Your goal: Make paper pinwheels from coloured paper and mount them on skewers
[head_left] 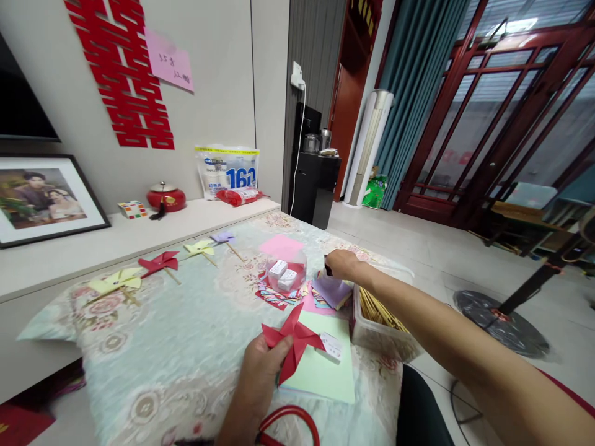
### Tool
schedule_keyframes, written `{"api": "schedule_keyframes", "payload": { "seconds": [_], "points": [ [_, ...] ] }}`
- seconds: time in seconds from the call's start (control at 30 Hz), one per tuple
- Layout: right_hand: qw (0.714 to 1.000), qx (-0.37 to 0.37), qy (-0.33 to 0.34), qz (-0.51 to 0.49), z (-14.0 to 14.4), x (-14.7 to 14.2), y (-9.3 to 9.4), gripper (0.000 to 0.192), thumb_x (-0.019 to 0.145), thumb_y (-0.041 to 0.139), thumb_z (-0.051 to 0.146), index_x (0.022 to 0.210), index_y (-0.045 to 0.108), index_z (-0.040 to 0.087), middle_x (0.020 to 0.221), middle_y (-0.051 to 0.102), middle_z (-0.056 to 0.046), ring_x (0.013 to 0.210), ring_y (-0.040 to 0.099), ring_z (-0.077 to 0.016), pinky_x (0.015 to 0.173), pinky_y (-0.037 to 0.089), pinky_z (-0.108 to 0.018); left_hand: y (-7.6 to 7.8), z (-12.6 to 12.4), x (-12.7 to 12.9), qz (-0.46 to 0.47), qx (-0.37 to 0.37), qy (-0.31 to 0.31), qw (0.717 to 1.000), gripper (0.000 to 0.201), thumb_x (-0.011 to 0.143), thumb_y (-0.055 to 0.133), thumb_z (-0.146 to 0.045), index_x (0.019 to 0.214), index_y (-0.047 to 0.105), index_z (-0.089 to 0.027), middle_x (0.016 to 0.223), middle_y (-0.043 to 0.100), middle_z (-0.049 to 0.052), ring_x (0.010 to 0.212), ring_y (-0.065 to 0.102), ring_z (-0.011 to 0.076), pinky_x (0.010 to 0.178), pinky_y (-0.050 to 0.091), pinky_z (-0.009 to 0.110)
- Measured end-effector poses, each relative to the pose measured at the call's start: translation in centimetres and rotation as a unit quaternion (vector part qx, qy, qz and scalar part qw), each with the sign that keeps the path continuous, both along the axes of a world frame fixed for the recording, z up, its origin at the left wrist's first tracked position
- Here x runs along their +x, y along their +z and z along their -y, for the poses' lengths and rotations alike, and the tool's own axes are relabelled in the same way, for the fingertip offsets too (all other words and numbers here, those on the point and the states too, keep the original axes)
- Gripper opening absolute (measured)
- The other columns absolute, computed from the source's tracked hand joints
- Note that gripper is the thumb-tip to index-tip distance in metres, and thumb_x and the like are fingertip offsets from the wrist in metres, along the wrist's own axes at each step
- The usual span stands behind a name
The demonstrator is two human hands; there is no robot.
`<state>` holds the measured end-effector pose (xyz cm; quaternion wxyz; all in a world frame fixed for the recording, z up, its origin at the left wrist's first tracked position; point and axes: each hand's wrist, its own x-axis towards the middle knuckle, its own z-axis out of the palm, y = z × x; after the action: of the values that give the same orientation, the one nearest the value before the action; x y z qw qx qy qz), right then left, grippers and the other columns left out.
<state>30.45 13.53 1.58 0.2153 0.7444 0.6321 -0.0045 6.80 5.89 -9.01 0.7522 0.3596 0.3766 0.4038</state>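
While the left hand (260, 371) closes its grip on a red paper pinwheel (292, 344) above a green sheet (325, 371), the right hand (341, 263) reaches over coloured papers (332, 291); its grip cannot be read. Floral cloth covers the table (186, 334); finished pinwheels (158, 263) line its far edge beside a white ledge (93, 244). Tiled floor (418, 241) and red-framed doors (502, 111) lie beyond.
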Motion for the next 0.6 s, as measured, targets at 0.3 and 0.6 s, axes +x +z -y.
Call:
{"api": "schedule_keyframes", "payload": {
  "seconds": [0.3,0.6],
  "points": [
    [1.0,-0.011,0.025,-0.005,-0.2,0.8,-0.5,0.032,0.097,0.064,0.032,0.125,0.061,0.017,0.126,0.064,-0.01,0.106,0.066,-0.0243,0.088,0.057,-0.044,-0.1,0.0,-0.1,0.013,0.011,-0.008,1.0,0.025,0.061,0.084,-0.032,0.062,0.065,-0.016,0.05,0.064,-0.002,0.044,0.053,0.0112,0.049,0.043,0.023],
    [0.999,-0.006,0.052,-0.006,-0.2,1.8,-0.4,0.03,0.098,0.063,0.032,0.124,0.062,0.018,0.126,0.064,-0.009,0.106,0.066,-0.0238,0.088,0.057,-0.043,0.1,0.0,0.1,0.014,0.004,-0.004,1.0,0.03,0.062,0.084,-0.029,0.055,0.057,-0.017,0.042,0.052,-0.007,0.038,0.04,0.0061,0.042,0.029,0.019]
  ]
}}
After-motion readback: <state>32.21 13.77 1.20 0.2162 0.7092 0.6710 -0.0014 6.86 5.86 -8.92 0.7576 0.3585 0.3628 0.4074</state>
